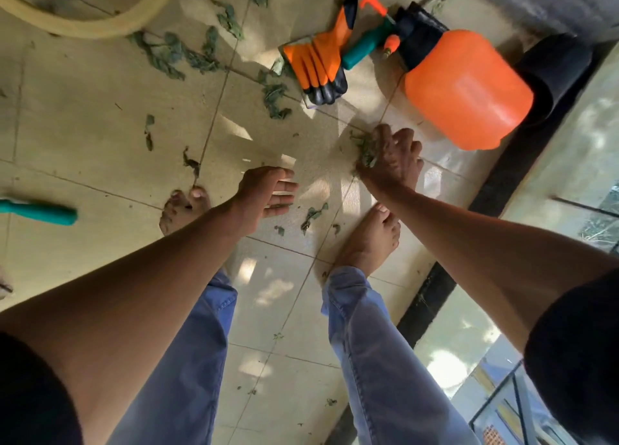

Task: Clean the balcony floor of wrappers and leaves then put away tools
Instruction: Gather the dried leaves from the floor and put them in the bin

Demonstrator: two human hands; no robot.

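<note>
The right hand (390, 158) curls its fingers round a clump of green leaves (365, 149), low over the tiled floor (100, 126). The left hand (269, 191) hangs beside it, fingers straight and loose, holding nothing. More leaves lie scattered beyond, near orange gloves (321, 59) and an orange sprayer (465, 86).

One orange sprayer bottle (465, 89) at upper right. One pair of orange-and-black gloves (321, 64) just left of it, top centre. Two teal handles: one (360, 51) beside the gloves, one (40, 211) at the left edge. Two hands, two bare feet. Leaves (174, 54) scattered across the tiles, too many to count.
</note>
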